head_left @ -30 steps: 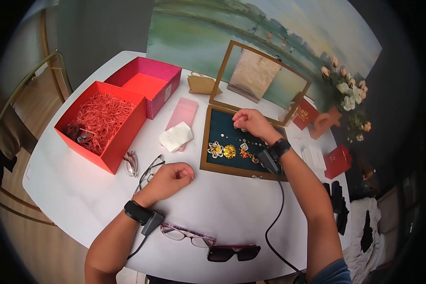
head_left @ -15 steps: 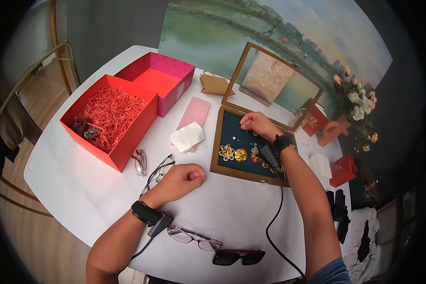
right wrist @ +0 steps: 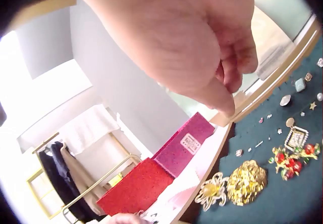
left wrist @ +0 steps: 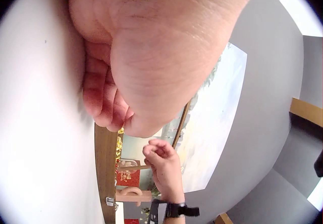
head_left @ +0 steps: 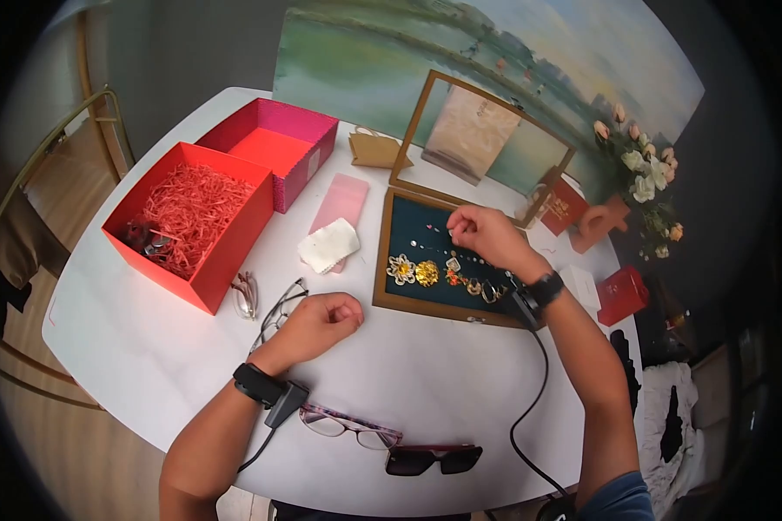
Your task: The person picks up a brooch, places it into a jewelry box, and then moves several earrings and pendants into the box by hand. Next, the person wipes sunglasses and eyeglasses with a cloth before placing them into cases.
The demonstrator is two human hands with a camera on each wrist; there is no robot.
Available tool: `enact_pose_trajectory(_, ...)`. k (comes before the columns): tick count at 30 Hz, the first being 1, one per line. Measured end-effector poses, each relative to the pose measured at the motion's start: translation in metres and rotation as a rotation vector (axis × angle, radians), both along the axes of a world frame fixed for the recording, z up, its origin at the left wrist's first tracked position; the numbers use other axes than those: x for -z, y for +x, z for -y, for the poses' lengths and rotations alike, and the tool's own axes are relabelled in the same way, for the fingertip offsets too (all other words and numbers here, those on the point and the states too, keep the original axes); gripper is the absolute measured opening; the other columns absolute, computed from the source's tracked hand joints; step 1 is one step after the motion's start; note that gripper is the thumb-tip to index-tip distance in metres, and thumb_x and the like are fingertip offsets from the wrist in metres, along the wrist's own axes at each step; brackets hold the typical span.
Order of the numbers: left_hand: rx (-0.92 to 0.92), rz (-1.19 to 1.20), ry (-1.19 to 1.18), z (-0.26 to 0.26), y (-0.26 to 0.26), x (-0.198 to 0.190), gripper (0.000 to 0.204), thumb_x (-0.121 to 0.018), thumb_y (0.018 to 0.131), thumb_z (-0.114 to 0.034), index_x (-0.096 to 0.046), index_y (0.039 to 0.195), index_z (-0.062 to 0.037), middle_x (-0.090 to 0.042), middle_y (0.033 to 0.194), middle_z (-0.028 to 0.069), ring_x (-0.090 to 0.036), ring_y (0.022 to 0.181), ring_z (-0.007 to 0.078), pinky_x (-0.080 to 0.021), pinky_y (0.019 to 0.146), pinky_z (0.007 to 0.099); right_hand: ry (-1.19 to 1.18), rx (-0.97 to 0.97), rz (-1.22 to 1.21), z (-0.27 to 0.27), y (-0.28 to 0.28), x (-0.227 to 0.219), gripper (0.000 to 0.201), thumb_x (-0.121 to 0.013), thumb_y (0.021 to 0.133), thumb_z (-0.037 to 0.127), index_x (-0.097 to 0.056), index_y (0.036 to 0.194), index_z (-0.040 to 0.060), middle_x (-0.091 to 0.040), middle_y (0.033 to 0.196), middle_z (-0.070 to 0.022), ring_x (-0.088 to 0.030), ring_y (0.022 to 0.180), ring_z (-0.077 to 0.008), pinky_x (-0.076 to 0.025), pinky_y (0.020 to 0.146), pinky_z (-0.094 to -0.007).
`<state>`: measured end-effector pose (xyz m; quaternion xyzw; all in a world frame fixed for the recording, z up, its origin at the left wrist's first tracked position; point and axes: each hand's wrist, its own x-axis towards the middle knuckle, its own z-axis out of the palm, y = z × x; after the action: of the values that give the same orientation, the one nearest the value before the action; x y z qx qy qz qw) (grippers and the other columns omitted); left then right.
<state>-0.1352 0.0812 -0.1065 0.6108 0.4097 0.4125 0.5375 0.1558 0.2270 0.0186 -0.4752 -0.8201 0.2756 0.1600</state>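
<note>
My right hand (head_left: pixel 488 236) hovers over the open wooden jewelry case (head_left: pixel 379 286), its fingers loosely bent and nothing showing between thumb and fingers in the right wrist view. Beneath it, the dark green lining (right wrist: pixel 262 158) bears rows of small studs. Along the near side sit a flower brooch (right wrist: pixel 211 191), a gold brooch (right wrist: pixel 247 182), a red-and-gold piece (right wrist: pixel 291 166) and rings (head_left: pixel 490 292). A square-framed earring (right wrist: pixel 297 137) lies beside them. My left hand (head_left: pixel 320 326) rests on the white table, loosely curled and holding nothing, next to black-framed glasses (head_left: pixel 276 314).
A red box (head_left: pixel 161 260) of shredded paper and a magenta box (head_left: pixel 302 165) stand at left. A white cloth (head_left: pixel 328 247) lies on a pink case (head_left: pixel 342 200). Patterned glasses (head_left: pixel 347 425) and sunglasses (head_left: pixel 433 460) lie at the front. A white box (head_left: pixel 580 286) stands right.
My right hand has shifted rightward over the case, uncovering more studs and rings. My left hand has stayed on the table. The head view has swung slightly.
</note>
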Motion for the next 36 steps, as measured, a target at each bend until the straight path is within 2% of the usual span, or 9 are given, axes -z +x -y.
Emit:
enact_pose_trajectory(2,0.028,0.035,-0.043,0.0,-0.002,0.002,0.006,-0.061,0.092,-0.003,-0.065,0.097,-0.0025,-0.059,0.084,-0.0062,-0.052,0.077,0.0014,-0.045,0.069,0.0182,-0.02,-0.083,0.055,0.039,0.016,-0.011,0.014,-0.065,0.086,-0.004,-0.063,0.099,-0.0006,-0.066,0.08,-0.0012,-0.059,0.075,-0.0073,-0.049,0.069,-0.0235)
enact_pose_trajectory(7,-0.009,-0.006,-0.016,0.001,0.001,-0.003,0.006,-0.063,0.092,-0.006,-0.065,0.092,-0.0008,-0.055,0.078,-0.0082,-0.047,0.071,0.0001,-0.042,0.062,0.018,-0.113,-0.014,0.235,0.12,0.075,-0.009,0.013,-0.067,0.085,-0.001,-0.064,0.098,-0.0004,-0.066,0.079,-0.0035,-0.061,0.073,-0.0102,-0.051,0.071,-0.0259)
enact_pose_trajectory(13,-0.007,-0.074,-0.03,0.002,0.002,-0.009,0.005,-0.057,0.093,-0.004,-0.062,0.094,-0.0029,-0.059,0.082,-0.003,-0.053,0.072,0.0034,-0.044,0.065,0.0194,-0.148,0.176,0.108,0.161,0.153,0.046,0.013,-0.071,0.084,0.002,-0.063,0.094,0.0003,-0.066,0.079,-0.0073,-0.063,0.073,-0.0152,-0.052,0.069,-0.0289)
enact_pose_trajectory(18,0.008,-0.081,-0.051,0.0,-0.001,-0.003,0.005,-0.057,0.094,-0.005,-0.062,0.094,-0.0038,-0.059,0.082,-0.0033,-0.053,0.072,0.003,-0.043,0.063,0.0187,-0.076,0.207,0.123,0.178,0.152,0.06,0.016,-0.072,0.084,0.005,-0.063,0.097,0.0009,-0.066,0.08,-0.0092,-0.064,0.073,-0.0192,-0.052,0.071,-0.0301)
enact_pose_trajectory(20,0.015,-0.054,-0.054,0.001,-0.001,-0.003,0.004,-0.058,0.094,-0.005,-0.062,0.094,-0.0038,-0.059,0.082,-0.0037,-0.052,0.072,0.0027,-0.043,0.063,0.0184,0.108,0.109,0.281,0.178,0.149,0.06,0.015,-0.07,0.086,0.005,-0.063,0.099,0.0015,-0.067,0.081,-0.0101,-0.065,0.075,-0.0212,-0.052,0.072,-0.0303)
enact_pose_trajectory(24,-0.001,0.028,-0.04,0.003,0.001,-0.005,0.005,-0.062,0.092,-0.006,-0.065,0.093,-0.0021,-0.057,0.079,-0.0075,-0.048,0.071,0.0,-0.042,0.062,0.0176,0.063,0.079,0.352,0.172,0.14,0.05,0.013,-0.066,0.088,0.004,-0.063,0.101,0.0023,-0.068,0.083,-0.0089,-0.065,0.077,-0.0199,-0.052,0.073,-0.0301)
enact_pose_trajectory(27,-0.007,0.01,-0.021,0.002,0.001,-0.008,0.005,-0.062,0.092,-0.006,-0.064,0.092,-0.0012,-0.055,0.078,-0.0078,-0.048,0.072,0.0002,-0.042,0.063,0.0179,-0.23,0.192,-0.003,0.156,0.128,0.042,0.011,-0.065,0.091,0.003,-0.064,0.102,0.0034,-0.066,0.085,0.0005,-0.061,0.08,-0.0079,-0.05,0.074,-0.0247)
enact_pose_trajectory(30,0.013,-0.033,-0.027,0.003,-0.001,-0.005,0.005,-0.062,0.092,-0.005,-0.064,0.095,-0.0014,-0.057,0.081,-0.0067,-0.05,0.075,0.001,-0.044,0.067,0.0187,-0.317,0.147,-0.242,0.125,0.089,0.018,0.012,-0.065,0.093,0.004,-0.063,0.104,0.003,-0.065,0.086,0.0026,-0.059,0.081,-0.005,-0.049,0.075,-0.0216)
enact_pose_trajectory(36,0.02,-0.007,-0.045,0.001,-0.002,-0.004,0.006,-0.062,0.091,-0.003,-0.065,0.097,-0.0021,-0.059,0.085,-0.0059,-0.053,0.078,0.0019,-0.046,0.072,0.0189,-0.231,0.022,-0.31,0.015,0.01,0.009,0.021,-0.069,0.091,0.009,-0.063,0.111,0.0037,-0.066,0.091,0.0036,-0.059,0.078,-0.0018,-0.046,0.064,-0.0183)
